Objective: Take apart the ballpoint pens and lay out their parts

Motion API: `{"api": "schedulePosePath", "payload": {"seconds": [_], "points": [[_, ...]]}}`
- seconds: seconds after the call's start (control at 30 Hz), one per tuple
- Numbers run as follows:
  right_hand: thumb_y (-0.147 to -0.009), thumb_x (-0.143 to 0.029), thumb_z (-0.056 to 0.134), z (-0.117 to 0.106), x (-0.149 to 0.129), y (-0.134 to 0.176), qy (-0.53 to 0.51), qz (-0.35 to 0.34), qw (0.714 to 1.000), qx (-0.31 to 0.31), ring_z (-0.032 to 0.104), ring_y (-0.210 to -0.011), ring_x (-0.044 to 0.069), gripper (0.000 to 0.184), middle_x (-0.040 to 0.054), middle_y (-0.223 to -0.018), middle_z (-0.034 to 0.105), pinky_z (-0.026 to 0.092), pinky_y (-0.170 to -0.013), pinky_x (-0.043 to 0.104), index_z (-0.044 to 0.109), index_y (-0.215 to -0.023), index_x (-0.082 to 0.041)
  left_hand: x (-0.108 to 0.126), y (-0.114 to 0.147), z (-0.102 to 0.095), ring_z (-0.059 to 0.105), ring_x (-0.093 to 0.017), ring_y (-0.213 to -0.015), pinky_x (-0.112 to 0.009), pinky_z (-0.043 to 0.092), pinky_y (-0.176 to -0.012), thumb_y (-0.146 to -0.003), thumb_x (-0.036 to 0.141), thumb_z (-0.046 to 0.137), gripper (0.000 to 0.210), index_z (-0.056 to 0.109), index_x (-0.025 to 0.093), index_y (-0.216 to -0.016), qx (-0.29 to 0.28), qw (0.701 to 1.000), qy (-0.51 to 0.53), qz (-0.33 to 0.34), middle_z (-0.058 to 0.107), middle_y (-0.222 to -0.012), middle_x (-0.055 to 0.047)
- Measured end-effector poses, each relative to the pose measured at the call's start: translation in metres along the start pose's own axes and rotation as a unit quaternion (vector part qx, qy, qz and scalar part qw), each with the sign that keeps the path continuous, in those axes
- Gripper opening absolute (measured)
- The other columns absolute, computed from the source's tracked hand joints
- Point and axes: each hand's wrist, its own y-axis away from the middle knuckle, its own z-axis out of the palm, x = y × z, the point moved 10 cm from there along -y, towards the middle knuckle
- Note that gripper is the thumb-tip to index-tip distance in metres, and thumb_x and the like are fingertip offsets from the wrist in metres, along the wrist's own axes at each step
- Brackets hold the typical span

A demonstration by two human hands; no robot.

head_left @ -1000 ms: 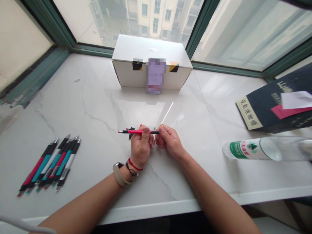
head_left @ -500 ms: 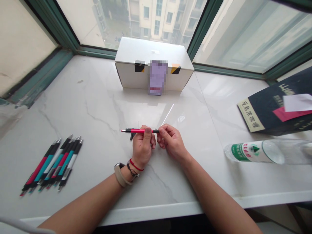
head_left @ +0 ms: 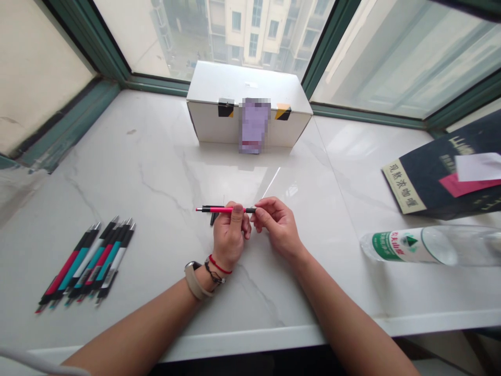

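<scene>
A red and black click pen (head_left: 223, 210) lies level across my two hands above the middle of the counter. My left hand (head_left: 227, 235) is closed round its red barrel, thumb on top, with the red push button pointing left. At the right end, the thumb and fingers of my right hand (head_left: 281, 228) pinch the black grip; the pen's tip is hidden there. Just behind my left hand is a small black piece (head_left: 213, 218), partly covered, its kind unclear. Several pens (head_left: 92, 261) in red, teal and white with black grips lie side by side at the left.
A white box (head_left: 219, 125) stands by the window, with a purple, blurred item (head_left: 254, 128) at its front. On the right lie a clear water bottle (head_left: 407, 245) and a dark paper bag (head_left: 434, 172). The white marbled counter (head_left: 250, 329) ends at its front edge.
My right hand's fingers have shifted slightly on the pen's black grip, the index finger a little higher. My left hand keeps its hold. The whole view has moved a little.
</scene>
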Motion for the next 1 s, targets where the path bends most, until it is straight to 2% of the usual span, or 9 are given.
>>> {"api": "schedulePosePath", "payload": {"seconds": [0.1,0.27,0.47,0.57,0.63,0.7,0.9,1.0], "points": [[-0.08,-0.043,0.07,-0.002,0.0,0.0,-0.001,-0.002,1.0,0.004,0.058,-0.062,0.012,0.031,0.0,-0.076,0.065,0.047,-0.057,0.024,0.062,-0.103,-0.023,0.001,0.0,0.0,0.045,-0.007,-0.04,-0.02,0.037,-0.04,-0.09,0.054,0.051,0.04,0.045,0.02,-0.071,0.001,1.0,0.003,0.005,0.044,-0.051,0.007],[-0.085,-0.043,0.064,-0.004,-0.001,-0.001,0.049,-0.008,0.999,0.009,0.055,-0.059,0.012,0.024,0.0019,-0.07,0.065,0.047,-0.058,0.026,0.066,-0.088,-0.019,0.001,0.001,0.001,0.045,-0.006,-0.04,-0.02,0.036,-0.039,-0.09,0.054,0.051,0.038,0.046,0.02,-0.073,-0.007,1.0,-0.011,0.009,0.045,-0.051,0.007],[-0.078,-0.038,0.073,-0.008,-0.009,0.001,0.057,-0.05,0.996,0.043,0.061,-0.082,0.015,0.025,0.0038,-0.092,0.065,0.05,-0.066,0.026,0.064,-0.096,-0.022,0.002,0.0,0.0,0.045,-0.007,-0.041,-0.02,0.035,-0.04,-0.09,0.054,0.05,0.039,0.045,0.02,-0.071,-0.004,1.0,-0.008,0.008,0.045,-0.051,0.006],[-0.083,-0.041,0.068,-0.004,-0.006,0.0,0.051,-0.035,0.998,0.016,0.06,-0.072,0.014,0.027,0.0034,-0.086,0.067,0.049,-0.063,0.026,0.065,-0.101,-0.022,0.001,0.0,0.0,0.045,-0.007,-0.041,-0.02,0.036,-0.041,-0.091,0.053,0.05,0.039,0.046,0.02,-0.071,-0.004,1.0,-0.002,0.006,0.045,-0.051,0.006],[-0.087,-0.042,0.063,-0.001,-0.004,0.001,0.054,-0.025,0.998,-0.002,0.056,-0.061,0.012,0.024,0.0019,-0.074,0.065,0.047,-0.058,0.026,0.065,-0.097,-0.021,0.0,0.0,0.0,0.045,-0.007,-0.041,-0.02,0.036,-0.041,-0.09,0.053,0.051,0.039,0.046,0.02,-0.072,-0.002,1.0,0.0,0.001,0.045,-0.051,0.006],[-0.087,-0.041,0.062,-0.002,-0.005,0.001,0.059,-0.029,0.998,-0.001,0.055,-0.058,0.012,0.022,0.001,-0.069,0.064,0.047,-0.057,0.026,0.065,-0.092,-0.02,-0.001,0.0,0.0,0.045,-0.007,-0.04,-0.02,0.035,-0.041,-0.09,0.054,0.051,0.039,0.046,0.02,-0.072,-0.002,1.0,0.0,-0.002,0.046,-0.051,0.006],[-0.079,-0.038,0.072,-0.01,-0.011,0.002,0.074,-0.064,0.994,0.054,0.059,-0.072,0.013,0.023,0.0024,-0.087,0.065,0.049,-0.061,0.026,0.063,-0.093,-0.022,-0.001,-0.001,0.001,0.046,-0.007,-0.042,-0.021,0.035,-0.041,-0.09,0.056,0.05,0.041,0.045,0.02,-0.071,-0.007,1.0,0.002,-0.011,0.046,-0.051,0.006],[-0.08,-0.039,0.071,-0.009,-0.01,0.003,0.064,-0.061,0.995,0.047,0.059,-0.071,0.014,0.025,0.0026,-0.085,0.066,0.049,-0.06,0.026,0.064,-0.097,-0.022,-0.003,-0.002,0.0,0.046,-0.008,-0.042,-0.021,0.036,-0.043,-0.091,0.055,0.048,0.04,0.046,0.02,-0.071,-0.008,1.0,0.0,-0.015,0.046,-0.051,0.006]]}}
